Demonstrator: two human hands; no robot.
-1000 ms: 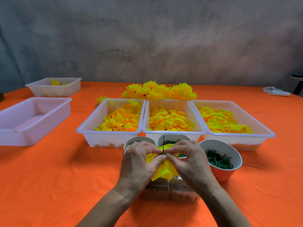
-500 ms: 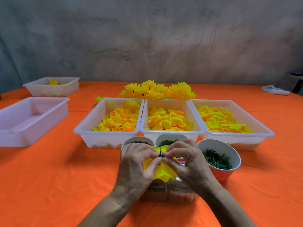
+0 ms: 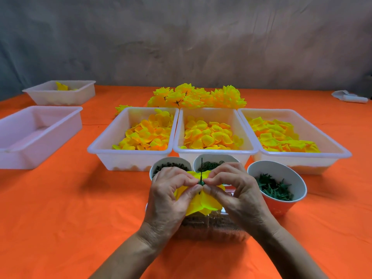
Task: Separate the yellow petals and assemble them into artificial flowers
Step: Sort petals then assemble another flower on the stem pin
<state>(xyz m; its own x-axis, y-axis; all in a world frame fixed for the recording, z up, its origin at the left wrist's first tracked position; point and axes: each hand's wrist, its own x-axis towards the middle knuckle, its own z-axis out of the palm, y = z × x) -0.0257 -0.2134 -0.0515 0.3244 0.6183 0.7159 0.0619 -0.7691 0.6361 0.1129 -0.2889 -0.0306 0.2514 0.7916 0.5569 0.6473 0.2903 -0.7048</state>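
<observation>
- Two hands meeting at the middle of the bench [image 3: 60, 218], left hand [image 3: 169, 196] and right hand [image 3: 237, 196], both pinching the same half-built flower [image 3: 203, 204] between thumb and forefinger tips.
- Held just above a clear plastic tub [image 3: 209, 228] of dark pieces, directly between the hands, neither nearer than the other.
- Thin dark green stem [image 3: 202, 168] standing close to upright, poking up through the yellow petal layer and above the fingertips; long axis running top to bottom, petals spread roughly across it.
- Small green collar [image 3: 201, 182] on the stem right at the pinch point; likely next move a slide of petal or collar along that upright stem, so fingers kept square to it.
- Three white trays behind, holding loose petals: left tray [image 3: 100, 150], middle tray [image 3: 215, 152], right tray [image 3: 342, 154]; finished flowers [image 3: 197, 96] heaped beyond.
- Three paper cups just past the hands; right cup [image 3: 261, 170] showing green star-shaped pieces.
- Hidden: lower end of the stem, covered by petals and thumbs.
- Unclear: number of petal layers already threaded; contents of the two partly covered cups hard to name.
</observation>
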